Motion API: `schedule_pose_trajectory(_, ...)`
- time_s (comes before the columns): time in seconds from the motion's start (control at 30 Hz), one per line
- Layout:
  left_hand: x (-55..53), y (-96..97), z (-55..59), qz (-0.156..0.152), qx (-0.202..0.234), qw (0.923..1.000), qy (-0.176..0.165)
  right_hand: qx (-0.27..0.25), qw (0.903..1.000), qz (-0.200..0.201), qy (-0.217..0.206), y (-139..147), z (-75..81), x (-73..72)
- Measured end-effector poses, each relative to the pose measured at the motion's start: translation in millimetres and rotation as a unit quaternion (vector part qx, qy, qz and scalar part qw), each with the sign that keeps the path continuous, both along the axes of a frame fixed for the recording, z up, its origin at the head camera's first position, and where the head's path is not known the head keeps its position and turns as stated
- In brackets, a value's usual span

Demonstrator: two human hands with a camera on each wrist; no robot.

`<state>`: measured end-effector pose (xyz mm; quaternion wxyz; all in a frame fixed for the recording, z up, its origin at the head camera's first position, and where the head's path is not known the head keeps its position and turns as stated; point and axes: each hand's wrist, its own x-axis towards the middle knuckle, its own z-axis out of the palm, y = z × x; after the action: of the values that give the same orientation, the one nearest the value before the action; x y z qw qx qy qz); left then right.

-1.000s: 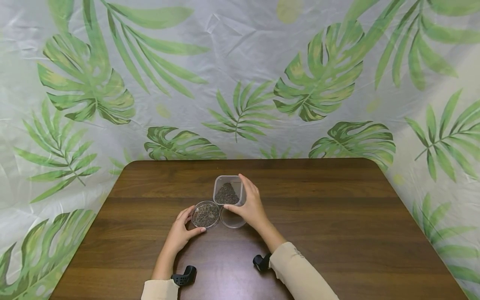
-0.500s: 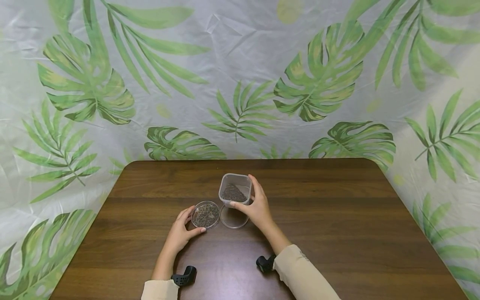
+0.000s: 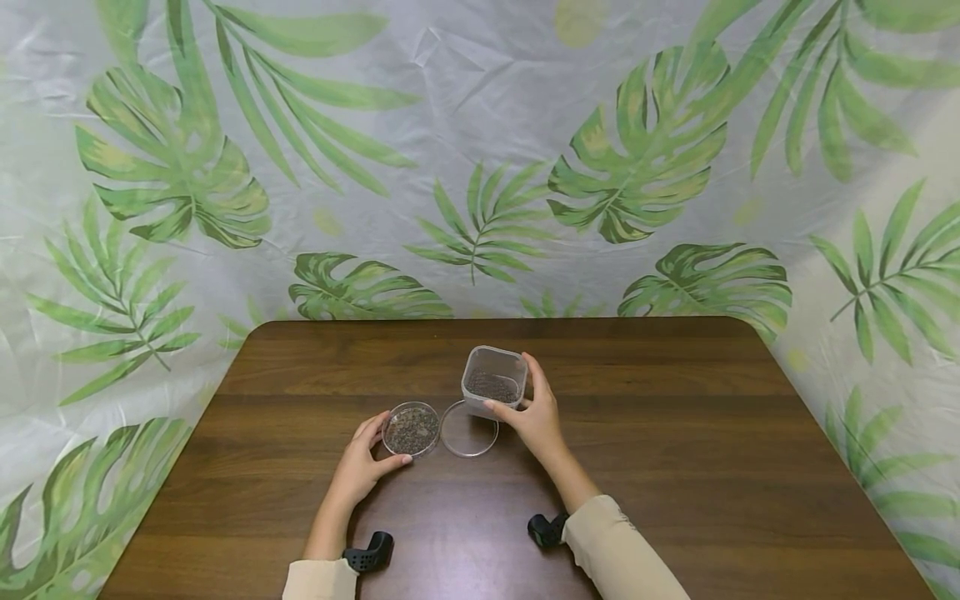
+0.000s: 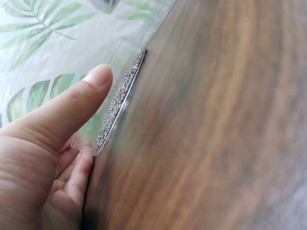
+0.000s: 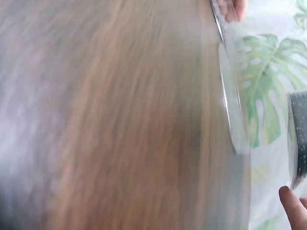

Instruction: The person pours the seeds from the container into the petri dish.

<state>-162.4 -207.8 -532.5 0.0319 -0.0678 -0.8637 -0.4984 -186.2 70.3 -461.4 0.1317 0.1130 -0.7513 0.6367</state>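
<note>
My left hand [image 3: 358,471] holds a clear petri dish [image 4: 117,52] on the table, thumb at its near side and fingers round the far left. A layer of grey-brown granules [image 3: 412,432] covers the dish's bottom. Raised in my right hand [image 3: 538,423] is a square clear plastic container [image 3: 495,360], gripped by its right side with thumb in front and fingers behind. Dark granules [image 3: 491,387] lie in its bottom. An empty round clear dish or lid [image 3: 468,435] rests beside the filled dish, partly overlapped by the container in the head view.
The brown wooden table [image 3: 675,450] extends to both sides and behind the dishes. A leaf-patterned cloth [image 3: 495,167] hangs along its far edge. Black wrist cameras [image 3: 369,552] sit on both wrists.
My right hand has carried the square container to the right, away from the filled petri dish and partly off the empty one, and its tilt has lessened. My left hand stays still.
</note>
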Motion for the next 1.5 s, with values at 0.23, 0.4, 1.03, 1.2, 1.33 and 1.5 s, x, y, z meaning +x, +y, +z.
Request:
schedule_pose_trajectory(0.23, 0.4, 0.1, 0.6, 0.000, 0.002, 1.0000, -0.002, 0.002, 0.9999, -0.009, -0.006, 13.7, -6.0, -1.6)
schedule_pose_trajectory(0.4, 0.7, -0.3, 1.3, 0.003, 0.003, 1.0000, -0.004, 0.003, 0.9998, -0.016, -0.014, 22.9, -9.0, -2.1)
schedule_pose_trajectory(1.03, 1.3, 1.2, 3.5, 0.003, 0.002, 1.0000, -0.003, 0.045, 0.9953, -0.083, -0.021, 69.3, -52.4, -16.4)
schedule_pose_trajectory(1.2, 1.7, 1.1, 3.3, 0.003, -0.006, 1.0000, -0.001, 0.044, 0.9933, -0.104, -0.022, 80.9, -54.0, -13.6)
schedule_pose_trajectory(1.33, 2.2, 1.0, 3.1, 0.002, -0.005, 1.0000, 0.001, 0.038, 0.9933, -0.108, -0.017, 83.4, -41.9, -4.2)
schedule_pose_trajectory(1.5, 2.5, 0.8, 2.2, 0.002, 0.001, 1.0000, 0.003, 0.041, 0.9925, -0.115, -0.009, 84.4, -31.3, 5.0)
